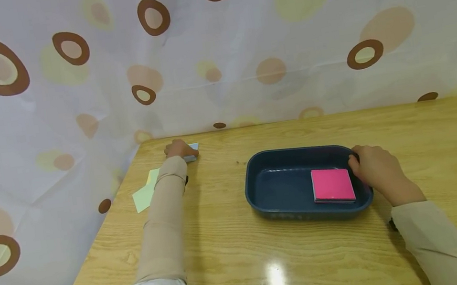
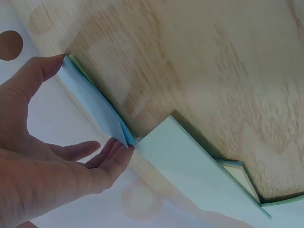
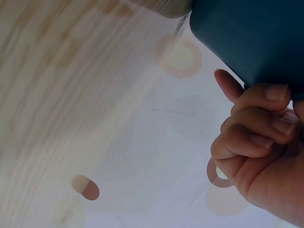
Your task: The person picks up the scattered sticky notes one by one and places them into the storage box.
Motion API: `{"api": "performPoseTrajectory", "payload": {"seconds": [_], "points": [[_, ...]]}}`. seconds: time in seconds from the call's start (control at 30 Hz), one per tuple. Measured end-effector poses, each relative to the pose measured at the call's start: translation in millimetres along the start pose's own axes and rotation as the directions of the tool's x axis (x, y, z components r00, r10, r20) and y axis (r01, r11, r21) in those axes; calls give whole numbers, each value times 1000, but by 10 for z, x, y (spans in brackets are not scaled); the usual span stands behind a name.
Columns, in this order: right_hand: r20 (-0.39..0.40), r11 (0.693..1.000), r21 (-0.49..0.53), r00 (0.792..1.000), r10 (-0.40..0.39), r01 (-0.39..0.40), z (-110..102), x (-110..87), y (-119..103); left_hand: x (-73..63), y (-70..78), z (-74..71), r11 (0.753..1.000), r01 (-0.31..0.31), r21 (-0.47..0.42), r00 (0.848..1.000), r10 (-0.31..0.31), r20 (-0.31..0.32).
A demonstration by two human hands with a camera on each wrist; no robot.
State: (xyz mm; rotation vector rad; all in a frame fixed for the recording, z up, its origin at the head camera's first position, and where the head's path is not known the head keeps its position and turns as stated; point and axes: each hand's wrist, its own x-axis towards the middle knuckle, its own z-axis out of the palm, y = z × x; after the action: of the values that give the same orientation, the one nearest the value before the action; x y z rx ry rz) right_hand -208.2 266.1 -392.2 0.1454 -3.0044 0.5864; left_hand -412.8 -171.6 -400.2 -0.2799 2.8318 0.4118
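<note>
At the far left of the table my left hand pinches a thin stack of light blue paper squares between thumb and fingers. In the left wrist view the stack stands on edge, with a green layer showing behind the blue. Beside it lie pale green paper squares, partly hidden by my forearm in the head view. My right hand grips the right rim of a dark blue plastic tray, fingers curled at its edge. Inside the tray, at its right end, sits a stack of squares with a bright pink one on top.
The wooden table ends at a patterned curtain along the back and left. A yellowish paper corner and a further green-edged sheet lie near the pale green squares.
</note>
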Motion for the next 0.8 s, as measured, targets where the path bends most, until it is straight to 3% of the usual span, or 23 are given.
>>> {"api": "performPoseTrajectory", "payload": {"seconds": [0.43,0.63,0.7,0.8], "points": [[3,1000,6,1000,-11,10,-2,-19,-4,-257,0,-136,996,-77,-43,992,81,101],[-8,1000,0,1000,-20,20,-7,-9,4,-242,-30,-197,991,-129,-30,984,131,118],[-7,1000,1,1000,-20,20,-8,-7,1,-180,-61,-186,984,-177,-31,979,179,94],[2,1000,2,1000,-17,17,-8,-10,0,-222,-31,-215,977,-204,-56,973,208,101]]}}
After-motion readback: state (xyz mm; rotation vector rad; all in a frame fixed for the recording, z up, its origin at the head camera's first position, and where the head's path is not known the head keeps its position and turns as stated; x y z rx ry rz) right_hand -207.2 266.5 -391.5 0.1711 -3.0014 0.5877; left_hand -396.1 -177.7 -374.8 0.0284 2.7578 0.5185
